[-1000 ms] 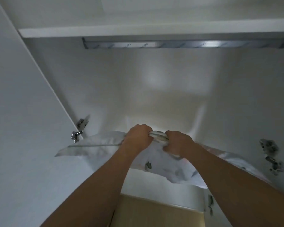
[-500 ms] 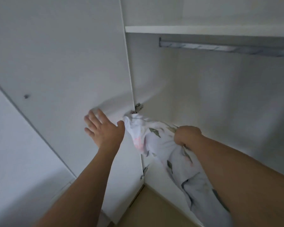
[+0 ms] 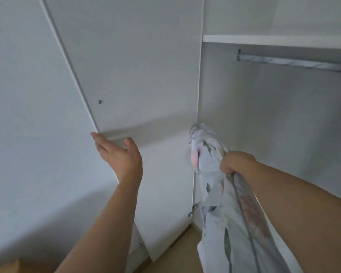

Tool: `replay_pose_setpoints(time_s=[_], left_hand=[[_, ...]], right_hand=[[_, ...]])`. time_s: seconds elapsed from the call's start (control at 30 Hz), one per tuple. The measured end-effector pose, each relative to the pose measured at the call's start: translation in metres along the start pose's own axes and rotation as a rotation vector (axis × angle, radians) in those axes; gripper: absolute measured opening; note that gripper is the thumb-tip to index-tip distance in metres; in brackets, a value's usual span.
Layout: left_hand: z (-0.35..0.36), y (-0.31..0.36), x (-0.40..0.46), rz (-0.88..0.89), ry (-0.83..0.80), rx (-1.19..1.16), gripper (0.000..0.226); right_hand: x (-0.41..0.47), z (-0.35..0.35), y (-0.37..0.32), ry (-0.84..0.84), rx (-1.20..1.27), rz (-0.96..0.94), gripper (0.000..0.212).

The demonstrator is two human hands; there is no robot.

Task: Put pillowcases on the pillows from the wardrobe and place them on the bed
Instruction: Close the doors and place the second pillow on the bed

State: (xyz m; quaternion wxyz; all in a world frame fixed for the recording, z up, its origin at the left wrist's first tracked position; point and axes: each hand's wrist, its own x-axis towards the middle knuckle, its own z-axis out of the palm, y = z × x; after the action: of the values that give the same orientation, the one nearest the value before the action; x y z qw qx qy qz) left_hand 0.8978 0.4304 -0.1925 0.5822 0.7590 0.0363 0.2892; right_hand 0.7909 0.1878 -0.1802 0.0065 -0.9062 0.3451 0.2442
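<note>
My right hand (image 3: 235, 164) is closed around a bunched pale-blue pillowcase (image 3: 220, 219) with a leaf and pink flower print; the cloth hangs down from my fist in front of the open white wardrobe (image 3: 264, 119). My left hand (image 3: 119, 153) is open, fingers together, its fingertips at the outer edge of the white wardrobe door (image 3: 130, 75), which stands swung out to the left. No pillow or bed is in view.
Inside the wardrobe are a white shelf (image 3: 274, 41) and a metal hanging rail (image 3: 291, 63) below it. A small screw head (image 3: 99, 102) sits on the door's inner face and hinges (image 3: 192, 210) on its edge. Beige floor (image 3: 177, 255) shows below; a white wall on the left.
Both hands held the pillowcase inside the wardrobe one second ago. My left hand let go and moved left to the door edge; my right hand pulled the cloth out. My view turned left.
</note>
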Motion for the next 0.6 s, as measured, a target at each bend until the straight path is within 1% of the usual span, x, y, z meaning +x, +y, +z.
replay_pose_setpoints(time_s=[0.07, 0.1, 0.17, 0.23, 0.4, 0.53, 0.6], left_hand=[[-0.001, 0.004, 0.002, -0.055, 0.045, -0.026, 0.071], [-0.001, 0.006, -0.002, -0.048, 0.067, -0.012, 0.067], [-0.003, 0.009, -0.021, 0.019, 0.094, 0.025, 0.066], [-0.005, 0.011, -0.048, 0.085, 0.082, 0.038, 0.071], [0.0, 0.025, -0.124, 0.137, -0.059, -0.093, 0.083], [-0.001, 0.048, -0.177, 0.142, -0.225, -0.202, 0.084], [-0.001, 0.064, -0.195, 0.133, -0.301, -0.222, 0.08]], right_hand=[[0.001, 0.001, -0.001, 0.004, -0.008, -0.009, 0.063], [0.002, 0.002, -0.002, 0.001, -0.013, -0.016, 0.062], [0.002, 0.007, -0.007, -0.004, -0.017, -0.027, 0.06], [0.002, 0.015, -0.012, -0.015, -0.026, -0.042, 0.06], [-0.002, 0.028, 0.005, -0.046, -0.001, -0.036, 0.054], [-0.008, 0.033, 0.043, -0.067, 0.136, -0.005, 0.053], [-0.016, 0.035, 0.064, -0.081, 0.235, 0.03, 0.055]])
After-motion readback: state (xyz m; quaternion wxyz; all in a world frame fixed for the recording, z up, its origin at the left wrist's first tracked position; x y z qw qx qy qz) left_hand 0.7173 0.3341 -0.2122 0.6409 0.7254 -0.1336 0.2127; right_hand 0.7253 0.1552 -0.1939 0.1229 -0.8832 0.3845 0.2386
